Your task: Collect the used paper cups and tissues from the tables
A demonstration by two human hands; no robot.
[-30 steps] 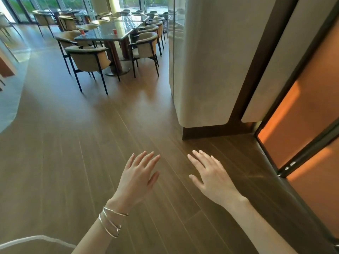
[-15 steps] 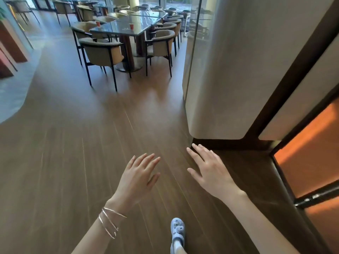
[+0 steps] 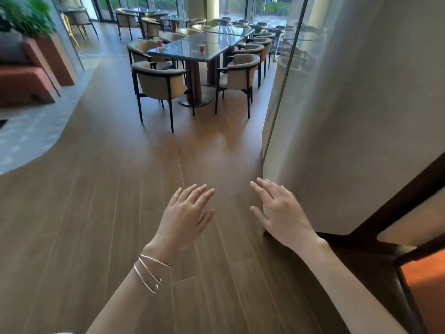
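1. Closing in on dark glossy rectangular table (image 3: 216, 43), nearer than before; collecting not begun.
2. Left hand (image 3: 185, 213), right hand (image 3: 281, 213): fingers straight, loosely spread, holding nothing.
3. Small red paper cup (image 3: 202, 48) upright on tabletop, second red paper cup (image 3: 160, 42) further left; contents, tissues too far to tell.

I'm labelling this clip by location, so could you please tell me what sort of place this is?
Most likely a café or hotel lounge: a long glossy table ringed by matching armchairs, red cups left on it, and tall windows behind.
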